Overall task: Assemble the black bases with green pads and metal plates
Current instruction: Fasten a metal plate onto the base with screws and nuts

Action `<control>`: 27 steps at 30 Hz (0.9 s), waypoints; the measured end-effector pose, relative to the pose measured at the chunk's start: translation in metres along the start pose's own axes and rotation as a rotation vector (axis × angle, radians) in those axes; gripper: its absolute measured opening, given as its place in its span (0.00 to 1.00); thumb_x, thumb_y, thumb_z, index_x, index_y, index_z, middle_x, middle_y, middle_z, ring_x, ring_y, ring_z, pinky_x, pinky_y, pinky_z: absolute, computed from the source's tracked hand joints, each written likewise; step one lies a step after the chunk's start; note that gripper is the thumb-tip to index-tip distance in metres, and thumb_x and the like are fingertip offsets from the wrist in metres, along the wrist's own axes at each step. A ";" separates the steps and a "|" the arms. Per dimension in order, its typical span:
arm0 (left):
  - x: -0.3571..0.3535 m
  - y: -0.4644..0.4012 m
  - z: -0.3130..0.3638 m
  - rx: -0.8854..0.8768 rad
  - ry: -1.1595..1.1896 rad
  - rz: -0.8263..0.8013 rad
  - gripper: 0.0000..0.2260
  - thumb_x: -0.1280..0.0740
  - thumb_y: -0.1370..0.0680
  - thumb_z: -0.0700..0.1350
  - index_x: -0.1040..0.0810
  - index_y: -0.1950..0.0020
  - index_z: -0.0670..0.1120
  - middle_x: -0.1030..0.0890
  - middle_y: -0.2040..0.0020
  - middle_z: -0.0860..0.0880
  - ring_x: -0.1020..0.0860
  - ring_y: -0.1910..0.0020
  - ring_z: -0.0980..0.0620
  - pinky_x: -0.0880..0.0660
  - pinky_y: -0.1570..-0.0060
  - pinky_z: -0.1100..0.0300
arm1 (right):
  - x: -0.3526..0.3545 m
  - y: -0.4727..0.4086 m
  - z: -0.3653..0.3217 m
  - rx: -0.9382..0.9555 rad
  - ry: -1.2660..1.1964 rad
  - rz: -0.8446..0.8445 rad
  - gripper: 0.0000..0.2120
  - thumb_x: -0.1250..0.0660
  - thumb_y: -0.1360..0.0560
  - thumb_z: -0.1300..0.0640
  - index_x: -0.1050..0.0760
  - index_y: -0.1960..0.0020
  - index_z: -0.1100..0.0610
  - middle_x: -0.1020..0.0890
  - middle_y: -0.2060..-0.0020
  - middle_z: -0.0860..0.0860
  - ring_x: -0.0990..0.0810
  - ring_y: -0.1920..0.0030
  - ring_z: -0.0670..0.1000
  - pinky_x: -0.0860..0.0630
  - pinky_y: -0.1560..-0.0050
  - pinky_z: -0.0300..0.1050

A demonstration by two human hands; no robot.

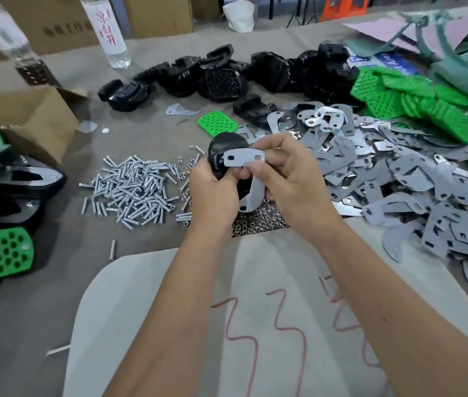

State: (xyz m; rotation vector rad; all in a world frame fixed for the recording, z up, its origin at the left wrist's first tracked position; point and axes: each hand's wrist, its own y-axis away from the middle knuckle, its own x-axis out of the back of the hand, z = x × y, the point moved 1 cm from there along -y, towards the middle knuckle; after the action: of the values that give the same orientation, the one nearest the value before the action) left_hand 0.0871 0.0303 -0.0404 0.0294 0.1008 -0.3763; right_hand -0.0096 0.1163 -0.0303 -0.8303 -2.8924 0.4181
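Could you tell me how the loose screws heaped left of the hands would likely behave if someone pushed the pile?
The screws are small, round-shanked and loosely heaped, so they would probably scatter and roll. A few strays already lie apart from the heap. They look like shiny metal, so likely slippery to pinch.

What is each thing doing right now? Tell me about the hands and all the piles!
Left hand: gripping the black base.
Right hand: pinching the metal plate.
Black base: held up off the table.
Metal plate: laid against the base.
Screws: loose in a heap.
Nuts: loose in a heap.
Green pads: piled up.
Bottle: standing upright.
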 end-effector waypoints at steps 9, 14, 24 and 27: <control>-0.003 -0.002 -0.007 -0.063 -0.025 -0.066 0.09 0.32 0.24 0.35 0.18 0.48 0.47 0.13 0.53 0.48 0.16 0.54 0.53 0.19 0.49 0.55 | 0.003 0.000 0.005 0.006 0.138 0.217 0.09 0.25 0.23 0.60 0.23 0.46 0.57 0.13 0.63 0.52 0.21 0.68 0.42 0.27 0.61 0.45; -0.002 -0.001 -0.007 -0.053 0.003 -0.045 0.11 0.31 0.24 0.33 0.17 0.51 0.49 0.13 0.52 0.46 0.16 0.52 0.49 0.19 0.46 0.48 | 0.001 0.000 0.007 -0.052 0.201 0.275 0.12 0.21 0.26 0.54 0.23 0.51 0.56 0.14 0.67 0.49 0.22 0.71 0.43 0.28 0.63 0.43; -0.001 0.000 -0.001 0.010 0.055 -0.056 0.13 0.32 0.22 0.30 0.17 0.52 0.48 0.13 0.55 0.49 0.16 0.53 0.50 0.19 0.45 0.49 | 0.003 -0.004 0.016 -0.109 0.177 0.285 0.11 0.21 0.27 0.48 0.18 0.64 0.52 0.21 0.75 0.47 0.28 0.76 0.45 0.32 0.70 0.41; -0.002 0.000 0.000 0.021 0.060 -0.066 0.13 0.32 0.22 0.30 0.17 0.52 0.47 0.13 0.54 0.47 0.16 0.52 0.49 0.19 0.44 0.47 | 0.003 -0.004 0.014 -0.127 0.156 0.262 0.11 0.22 0.26 0.50 0.18 0.64 0.53 0.21 0.75 0.47 0.29 0.76 0.46 0.32 0.70 0.40</control>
State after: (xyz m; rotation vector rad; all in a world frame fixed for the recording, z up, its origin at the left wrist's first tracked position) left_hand 0.0849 0.0310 -0.0405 0.0580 0.1570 -0.4424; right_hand -0.0168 0.1112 -0.0428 -1.2115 -2.6969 0.1820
